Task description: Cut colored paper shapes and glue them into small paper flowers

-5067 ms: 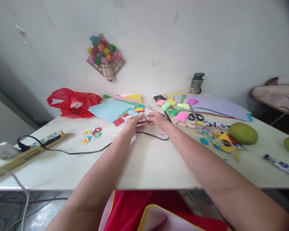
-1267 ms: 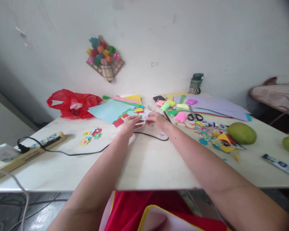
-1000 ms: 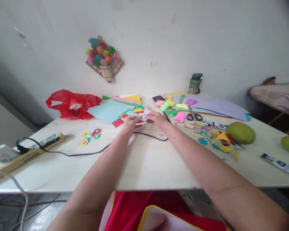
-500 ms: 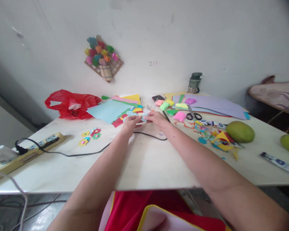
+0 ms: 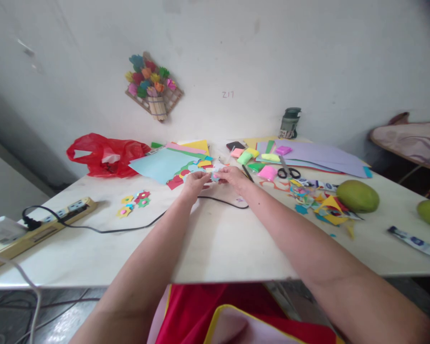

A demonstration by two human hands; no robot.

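My left hand (image 5: 198,182) and my right hand (image 5: 232,177) meet over the middle of the table, fingers pinched from either side on a small light-blue paper piece (image 5: 215,176) with a bit of pink on it. My fingers cover much of it, so its full shape is hidden. Just behind and left lie cut paper shapes (image 5: 179,177) in red, green and yellow. Off to the left, a cluster of small paper flowers (image 5: 142,196) in yellow, red and green rests on the table. A black cable (image 5: 222,202) runs beneath my hands.
Scissors (image 5: 288,172), packets of coloured clay (image 5: 267,173) and paper scraps (image 5: 315,203) lie to the right, beside a green mango (image 5: 357,196). A power strip (image 5: 62,215) and a red plastic bag (image 5: 103,148) are at left. A bottle (image 5: 290,123) stands by the wall.
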